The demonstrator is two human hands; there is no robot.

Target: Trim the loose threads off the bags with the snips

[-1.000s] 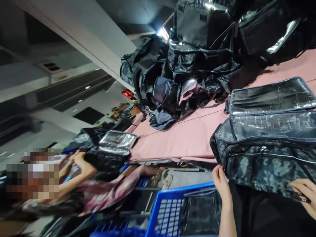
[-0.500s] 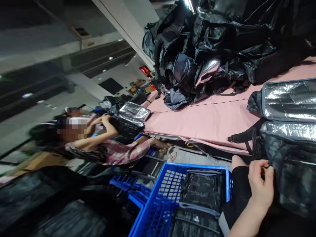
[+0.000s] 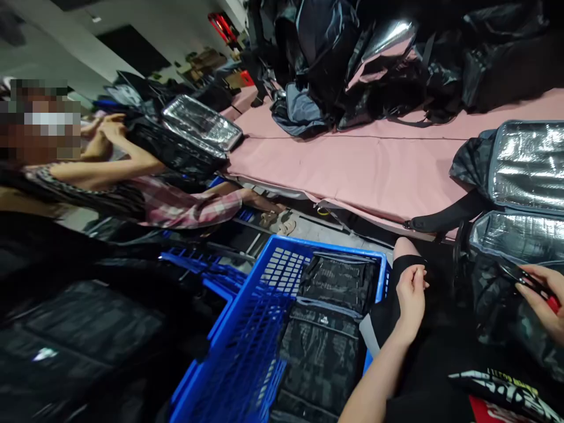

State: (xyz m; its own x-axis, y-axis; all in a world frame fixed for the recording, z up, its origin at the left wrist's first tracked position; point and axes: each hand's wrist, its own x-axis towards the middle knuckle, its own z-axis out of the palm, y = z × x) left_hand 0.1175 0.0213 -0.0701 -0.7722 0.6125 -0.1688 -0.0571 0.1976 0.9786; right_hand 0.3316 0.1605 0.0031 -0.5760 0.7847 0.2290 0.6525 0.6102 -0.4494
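Observation:
My left hand (image 3: 412,298) is closed, fingers pinched together, above my dark-clad lap; whatever they may hold is too small to make out. At the right edge my right hand (image 3: 545,296) grips dark thread snips (image 3: 526,281) with a red part near the palm. The snips' tips lie against the front of a black camouflage insulated bag (image 3: 489,294). That bag stands open beside me, its silver-lined lid (image 3: 531,167) folded back onto the table. A black strap (image 3: 445,217) runs from it over the table edge.
A blue plastic crate (image 3: 235,317) holds folded camouflage bags (image 3: 324,346) to my left. Black bags are heaped on the pink-covered table (image 3: 352,161). At the left a co-worker (image 3: 101,176) sits by another open silver-lined bag (image 3: 200,126). More dark bags lie lower left.
My left hand has come away from the bag's edge and moved left over my lap. My right hand has come into view with the snips. The view has shifted downward.

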